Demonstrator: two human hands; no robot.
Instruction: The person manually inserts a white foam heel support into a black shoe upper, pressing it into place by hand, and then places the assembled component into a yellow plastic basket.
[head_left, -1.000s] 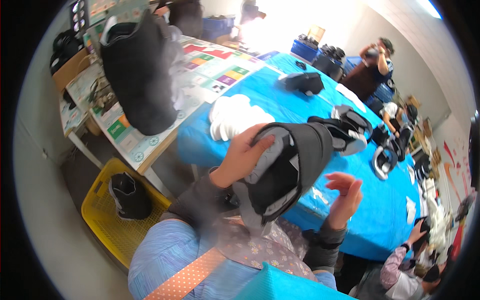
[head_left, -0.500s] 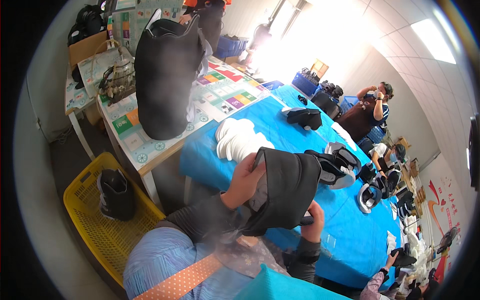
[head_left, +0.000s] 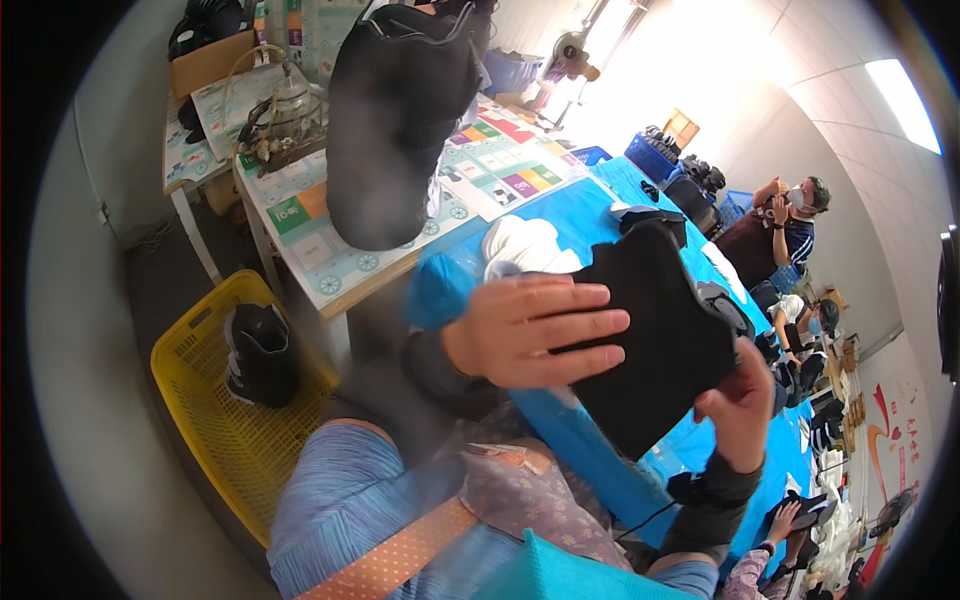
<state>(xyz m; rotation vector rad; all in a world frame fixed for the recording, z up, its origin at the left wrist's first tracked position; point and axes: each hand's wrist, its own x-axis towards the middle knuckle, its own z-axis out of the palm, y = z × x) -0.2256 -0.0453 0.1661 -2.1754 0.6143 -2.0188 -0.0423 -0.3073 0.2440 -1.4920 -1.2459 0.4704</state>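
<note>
A black fabric shoe upper (head_left: pixel 655 345) is held up in front of me over the blue-covered table. My left hand (head_left: pixel 540 332) lies flat against its left side, fingers stretched out and slightly apart. At the lower right edge, my right hand (head_left: pixel 742 405) grips the upper between thumb and fingers. Just behind it rests a pile of white curved pieces (head_left: pixel 522 245), partly hidden by the upper and my left hand. A tall stack of black uppers (head_left: pixel 395 130) stands on the patterned table to the left.
A yellow plastic basket (head_left: pixel 190 395) at my left holds a black shoe upper (head_left: pixel 262 350). The blue table cover (head_left: pixel 560 425) runs away to the right, with more shoe parts on it. A co-worker (head_left: pixel 770 235) stands beyond; others sit along the right side.
The upper has turned to show a flat black face and moved up and right. My left hand has gone from holding its opening edge to lying flat on it. The view has shifted.
</note>
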